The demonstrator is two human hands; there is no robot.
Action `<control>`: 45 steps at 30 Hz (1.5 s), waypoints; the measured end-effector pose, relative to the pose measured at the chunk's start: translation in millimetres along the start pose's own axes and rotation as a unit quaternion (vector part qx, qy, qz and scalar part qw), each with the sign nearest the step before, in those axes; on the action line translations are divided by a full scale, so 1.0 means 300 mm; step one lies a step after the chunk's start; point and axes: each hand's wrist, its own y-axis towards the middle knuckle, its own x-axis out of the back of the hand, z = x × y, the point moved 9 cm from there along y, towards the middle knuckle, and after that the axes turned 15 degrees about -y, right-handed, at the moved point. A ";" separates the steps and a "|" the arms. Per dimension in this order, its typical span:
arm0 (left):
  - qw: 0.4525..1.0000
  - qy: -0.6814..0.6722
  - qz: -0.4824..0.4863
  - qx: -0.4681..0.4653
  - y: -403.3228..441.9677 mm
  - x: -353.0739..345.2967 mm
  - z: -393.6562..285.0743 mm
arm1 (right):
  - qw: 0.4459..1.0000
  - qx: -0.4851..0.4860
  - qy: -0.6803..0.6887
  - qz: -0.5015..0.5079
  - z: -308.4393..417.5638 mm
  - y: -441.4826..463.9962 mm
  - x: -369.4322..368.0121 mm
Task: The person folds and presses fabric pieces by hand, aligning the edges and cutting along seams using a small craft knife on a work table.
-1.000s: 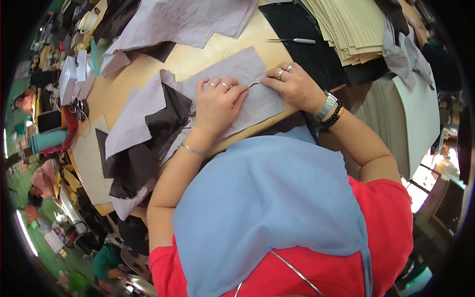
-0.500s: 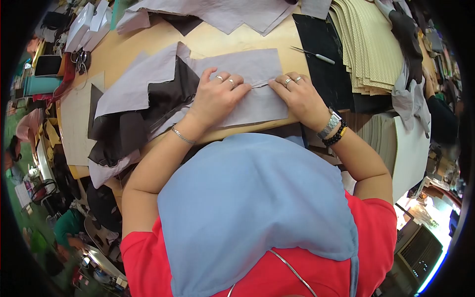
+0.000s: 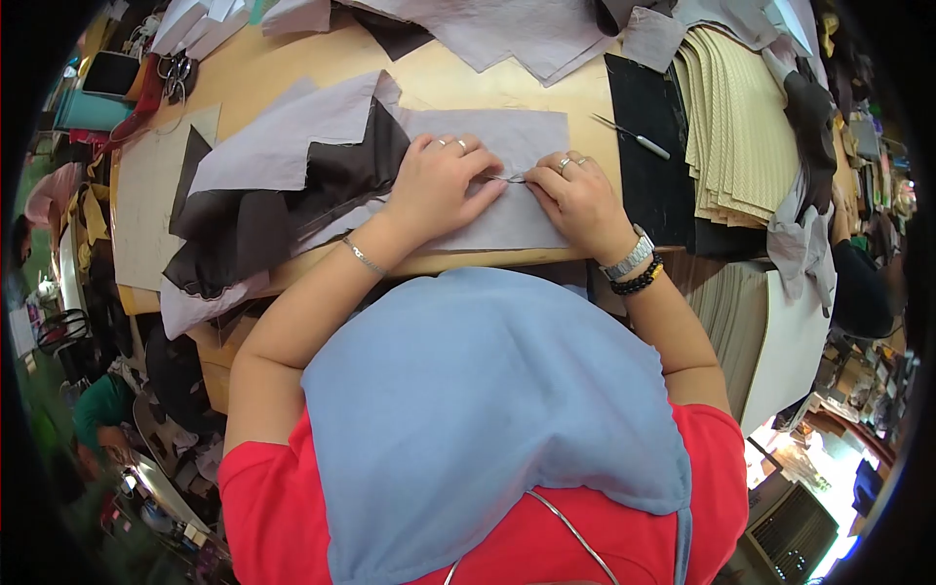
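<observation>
A pale lilac-grey fabric piece (image 3: 522, 222) lies on the wooden table, with a narrow ridge or seam along its middle. My left hand (image 3: 444, 190) is closed over the left part of that ridge, thumb and fingertips pinching the fabric. From the other side my right hand (image 3: 583, 207) pinches the same ridge between thumb and forefinger, a short gap from my left fingertips. Beside my left wrist, a heap of lilac-grey cloth (image 3: 258, 146) with dark brown lining (image 3: 234, 249) overlaps the piece. Parts of the fabric are hidden under both hands.
A white-handled pointed tool (image 3: 651, 147) lies on black material (image 3: 648, 190) at the right. Farther right is a stack of cream textured sheets (image 3: 736, 127). More lilac-grey cloth (image 3: 487, 39) lies at the back. Scissors (image 3: 177, 73) sit back left; a co-worker's green sleeve (image 3: 102, 405) shows lower left.
My fingertips have drawn closer together along the ridge, and my left fingers have curled in more. The ridge looks more pinched up. The whole view has shifted slightly.
</observation>
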 end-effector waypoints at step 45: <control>0.993 0.102 -0.045 -0.043 -0.143 0.076 -0.049 | 0.987 -0.030 0.148 0.059 0.018 0.081 -0.027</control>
